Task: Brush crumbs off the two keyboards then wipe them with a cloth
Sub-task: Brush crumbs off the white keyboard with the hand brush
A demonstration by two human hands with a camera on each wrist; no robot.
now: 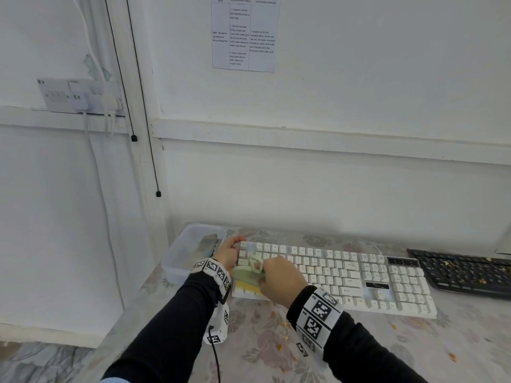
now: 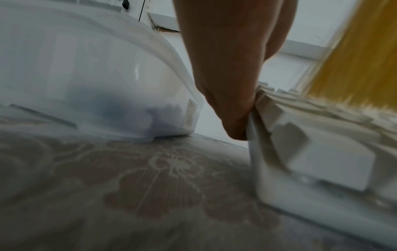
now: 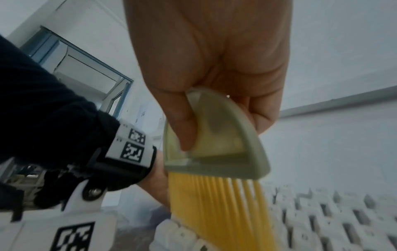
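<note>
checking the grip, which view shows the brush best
The right wrist view: the brush fills it, right hand pinching its green handle, yellow bristles down on the white keyboard. The head view half hides it; the left wrist shows only bristles.

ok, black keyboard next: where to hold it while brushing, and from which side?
Hold the black keyboard's near-left corner, coming from its left end with the left hand. It lies flat, with a thin, low edge; its right end is out of view, and that end leaves the keys clear for the brush.

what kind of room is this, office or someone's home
Hard to tell; probably a plain workroom: a white keyboard and black keyboard on a floral-covered table, wall sockets, and a printed instruction sheet.
</note>
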